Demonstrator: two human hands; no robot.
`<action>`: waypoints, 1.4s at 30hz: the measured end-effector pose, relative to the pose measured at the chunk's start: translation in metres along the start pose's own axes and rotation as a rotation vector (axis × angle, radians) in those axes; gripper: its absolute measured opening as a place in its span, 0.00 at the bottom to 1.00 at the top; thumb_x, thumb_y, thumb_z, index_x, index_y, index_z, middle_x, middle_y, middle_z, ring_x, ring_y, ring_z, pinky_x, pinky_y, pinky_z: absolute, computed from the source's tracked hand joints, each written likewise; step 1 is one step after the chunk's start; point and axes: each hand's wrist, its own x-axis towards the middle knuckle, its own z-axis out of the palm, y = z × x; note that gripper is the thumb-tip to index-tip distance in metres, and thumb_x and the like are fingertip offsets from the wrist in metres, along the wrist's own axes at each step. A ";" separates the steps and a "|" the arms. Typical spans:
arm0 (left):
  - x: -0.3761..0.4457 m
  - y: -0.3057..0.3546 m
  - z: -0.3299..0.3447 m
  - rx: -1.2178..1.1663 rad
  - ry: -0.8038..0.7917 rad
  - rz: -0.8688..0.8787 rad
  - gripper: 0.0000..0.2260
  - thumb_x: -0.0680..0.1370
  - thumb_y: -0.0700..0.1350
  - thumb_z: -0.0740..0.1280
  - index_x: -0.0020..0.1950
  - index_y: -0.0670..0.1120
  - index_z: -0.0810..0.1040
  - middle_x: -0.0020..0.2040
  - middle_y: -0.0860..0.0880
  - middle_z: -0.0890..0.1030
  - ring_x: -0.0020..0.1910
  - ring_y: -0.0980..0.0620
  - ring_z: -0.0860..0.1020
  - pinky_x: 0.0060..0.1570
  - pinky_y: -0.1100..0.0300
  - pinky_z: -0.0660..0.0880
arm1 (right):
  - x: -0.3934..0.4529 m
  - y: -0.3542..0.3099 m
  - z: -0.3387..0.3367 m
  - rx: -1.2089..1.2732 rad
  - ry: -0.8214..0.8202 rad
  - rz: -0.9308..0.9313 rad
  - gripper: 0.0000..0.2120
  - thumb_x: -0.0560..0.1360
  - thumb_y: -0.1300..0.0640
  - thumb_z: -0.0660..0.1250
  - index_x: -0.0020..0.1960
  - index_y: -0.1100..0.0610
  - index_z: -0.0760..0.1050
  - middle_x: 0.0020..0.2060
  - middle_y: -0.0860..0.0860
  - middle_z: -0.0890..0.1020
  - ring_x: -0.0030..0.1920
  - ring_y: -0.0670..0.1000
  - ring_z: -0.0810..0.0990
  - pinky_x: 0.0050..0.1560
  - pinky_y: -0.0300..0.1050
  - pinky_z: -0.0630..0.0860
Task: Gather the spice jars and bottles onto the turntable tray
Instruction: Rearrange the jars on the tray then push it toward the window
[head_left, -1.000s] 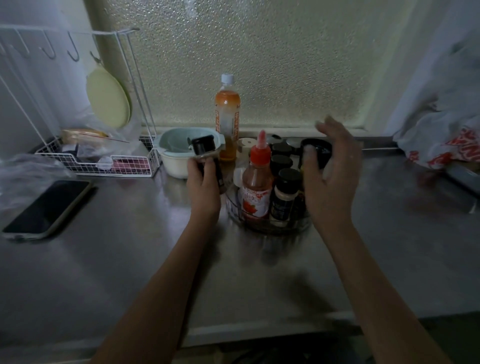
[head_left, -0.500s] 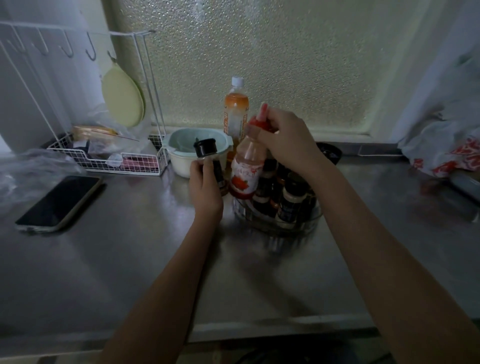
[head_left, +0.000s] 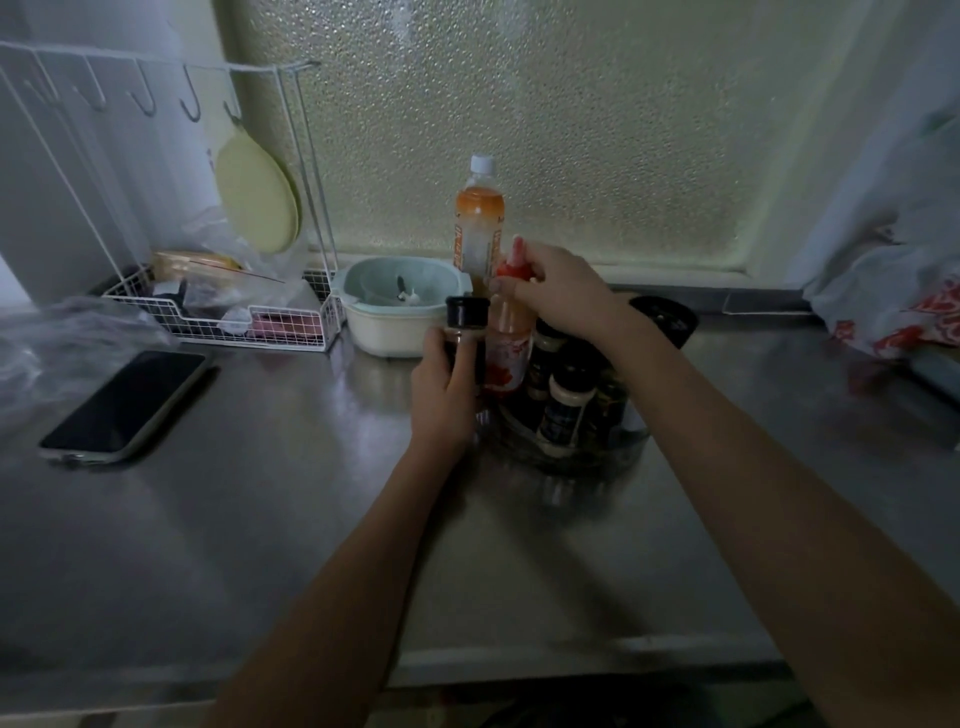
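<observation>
Head view showed the left hand (head_left: 441, 387) clenched round a dark-capped spice jar (head_left: 466, 332), held just beside the turntable tray (head_left: 571, 452). The right hand (head_left: 556, 296) pinched the red nozzle of a sauce bottle (head_left: 510, 338), which stood tilted at the tray's edge nearest the left hand. Under the right wrist the tray was crowded with jars (head_left: 563, 395); setting either item down carelessly would likely topple neighbours or tip the top-held bottle onto the worktop (head_left: 260, 519).
</observation>
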 end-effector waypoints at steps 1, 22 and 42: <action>0.000 -0.001 0.000 0.019 0.002 0.012 0.08 0.77 0.56 0.60 0.39 0.56 0.71 0.37 0.51 0.80 0.40 0.50 0.80 0.41 0.42 0.80 | -0.001 0.003 -0.001 0.012 0.014 0.001 0.16 0.73 0.42 0.67 0.58 0.49 0.75 0.57 0.51 0.81 0.58 0.54 0.78 0.61 0.60 0.73; -0.010 0.015 0.008 0.150 -0.145 0.245 0.09 0.79 0.51 0.61 0.51 0.46 0.70 0.41 0.55 0.79 0.40 0.59 0.79 0.40 0.56 0.78 | -0.022 0.035 -0.036 -0.145 -0.146 -0.051 0.13 0.75 0.61 0.68 0.58 0.50 0.79 0.60 0.50 0.79 0.58 0.49 0.76 0.61 0.47 0.73; -0.020 0.010 0.021 0.405 -0.153 0.329 0.16 0.72 0.41 0.68 0.57 0.40 0.68 0.51 0.44 0.75 0.46 0.51 0.73 0.42 0.64 0.67 | -0.127 0.068 0.020 0.227 0.475 0.024 0.18 0.76 0.56 0.67 0.65 0.50 0.69 0.54 0.47 0.77 0.47 0.42 0.77 0.45 0.26 0.70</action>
